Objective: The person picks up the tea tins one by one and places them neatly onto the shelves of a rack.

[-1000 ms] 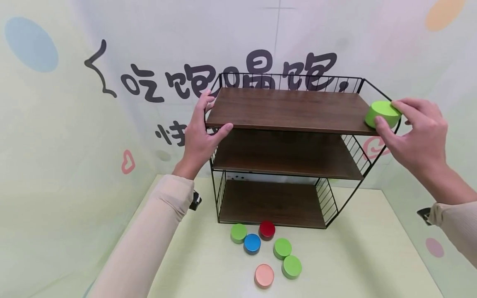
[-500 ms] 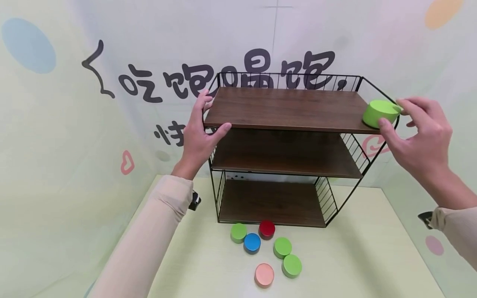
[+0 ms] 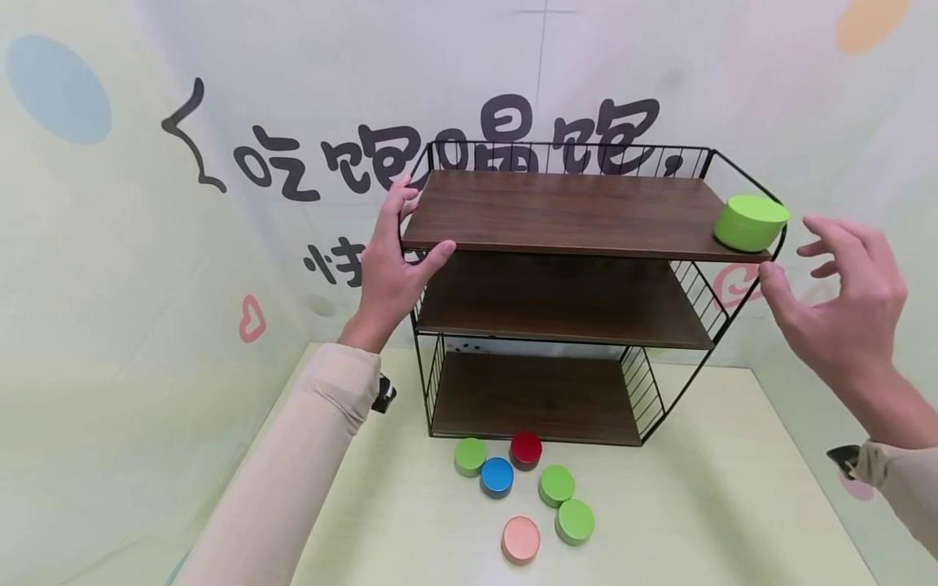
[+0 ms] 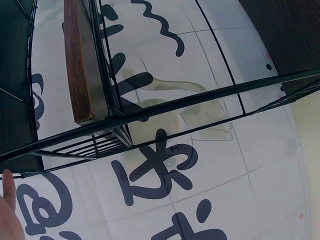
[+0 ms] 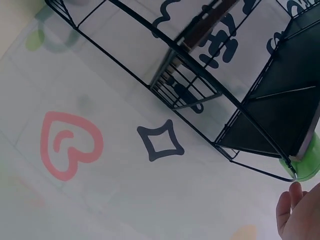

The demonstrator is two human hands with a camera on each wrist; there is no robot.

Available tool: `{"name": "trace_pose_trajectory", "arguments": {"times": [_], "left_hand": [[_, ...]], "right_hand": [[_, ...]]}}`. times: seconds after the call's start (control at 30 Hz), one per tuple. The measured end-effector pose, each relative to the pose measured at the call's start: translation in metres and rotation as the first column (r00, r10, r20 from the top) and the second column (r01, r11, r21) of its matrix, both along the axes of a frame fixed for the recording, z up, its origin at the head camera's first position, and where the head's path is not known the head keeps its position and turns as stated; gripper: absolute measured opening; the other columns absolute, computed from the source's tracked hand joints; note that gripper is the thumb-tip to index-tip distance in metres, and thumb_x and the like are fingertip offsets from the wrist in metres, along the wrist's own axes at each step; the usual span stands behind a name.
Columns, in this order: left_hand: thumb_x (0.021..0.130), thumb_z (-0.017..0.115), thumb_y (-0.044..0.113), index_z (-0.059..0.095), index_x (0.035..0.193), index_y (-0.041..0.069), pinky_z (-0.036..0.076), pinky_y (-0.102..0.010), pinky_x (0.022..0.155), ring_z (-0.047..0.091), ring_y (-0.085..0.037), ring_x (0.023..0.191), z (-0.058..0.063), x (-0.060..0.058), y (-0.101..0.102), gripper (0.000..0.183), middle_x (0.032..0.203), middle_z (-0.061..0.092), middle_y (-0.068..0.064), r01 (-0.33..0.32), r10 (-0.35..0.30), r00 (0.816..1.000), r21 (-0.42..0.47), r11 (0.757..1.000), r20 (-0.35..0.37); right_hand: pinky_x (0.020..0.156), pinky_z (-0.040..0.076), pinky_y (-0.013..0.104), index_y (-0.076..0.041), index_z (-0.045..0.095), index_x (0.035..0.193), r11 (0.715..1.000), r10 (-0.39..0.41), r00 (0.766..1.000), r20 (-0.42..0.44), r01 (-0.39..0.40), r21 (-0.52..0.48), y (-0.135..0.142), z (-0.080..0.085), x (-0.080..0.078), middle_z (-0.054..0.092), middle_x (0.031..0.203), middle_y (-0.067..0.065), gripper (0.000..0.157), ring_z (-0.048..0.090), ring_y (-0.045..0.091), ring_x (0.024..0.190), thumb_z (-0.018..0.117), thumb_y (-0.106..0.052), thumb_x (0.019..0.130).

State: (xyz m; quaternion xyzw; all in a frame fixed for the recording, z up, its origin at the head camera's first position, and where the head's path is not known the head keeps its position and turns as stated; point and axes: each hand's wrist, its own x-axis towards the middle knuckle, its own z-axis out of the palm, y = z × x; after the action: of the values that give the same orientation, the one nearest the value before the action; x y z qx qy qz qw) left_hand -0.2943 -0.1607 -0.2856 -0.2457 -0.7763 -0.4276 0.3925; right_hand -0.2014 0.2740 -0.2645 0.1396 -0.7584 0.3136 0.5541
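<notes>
A three-tier black wire rack with dark wooden boards stands on the table. My left hand grips the left end of its top board, thumb on the front edge and fingers round the side. On that board's right front corner sits a lime-green round box. My right hand is just right of the box, apart from it, with fingers and thumb spread and nothing between them. In the right wrist view the green box shows partly behind the rack's corner, above the fingers. Only a thumb shows in the left wrist view.
In front of the rack on the pale table lie several round pieces: a blue one, a red one, a pink one and some green ones. Printed cloth walls stand behind and at both sides.
My right hand has let go of the green round box and drawn off to the right and slightly down. The box stays on the top board. My left hand keeps its grip.
</notes>
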Motion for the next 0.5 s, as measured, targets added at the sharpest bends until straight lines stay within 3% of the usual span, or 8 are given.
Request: {"name": "trace_pose_trajectory", "arguments": {"times": [0.27,0.5], "left_hand": [[0.084,0.076,0.036,0.039,0.147,0.019,0.042,-0.046,0.101,0.047,-0.012,0.133,0.001,-0.002,0.000,0.075,0.156,0.037,0.010,-0.006,0.006,1.000,-0.004,1.000,0.003],[0.083,0.077,0.034,0.042,0.142,0.016,0.042,-0.046,0.100,0.050,-0.017,0.132,-0.001,-0.001,0.000,0.071,0.158,0.036,0.009,0.004,-0.004,1.000,0.009,1.000,-0.008]], "right_hand": [[0.079,0.038,0.008,0.011,0.063,0.116,0.999,0.036,0.999,-0.033,-0.037,-0.030,-0.011,-0.014,0.012,0.064,0.114,-0.006,0.056,0.057,-0.014,0.096,0.066,-0.032,0.079],[0.079,0.039,0.010,0.012,0.063,0.115,0.996,0.084,0.996,-0.038,-0.085,-0.020,-0.008,-0.033,0.011,0.067,0.111,0.009,0.059,0.058,-0.009,0.095,0.070,-0.035,0.079]]}}
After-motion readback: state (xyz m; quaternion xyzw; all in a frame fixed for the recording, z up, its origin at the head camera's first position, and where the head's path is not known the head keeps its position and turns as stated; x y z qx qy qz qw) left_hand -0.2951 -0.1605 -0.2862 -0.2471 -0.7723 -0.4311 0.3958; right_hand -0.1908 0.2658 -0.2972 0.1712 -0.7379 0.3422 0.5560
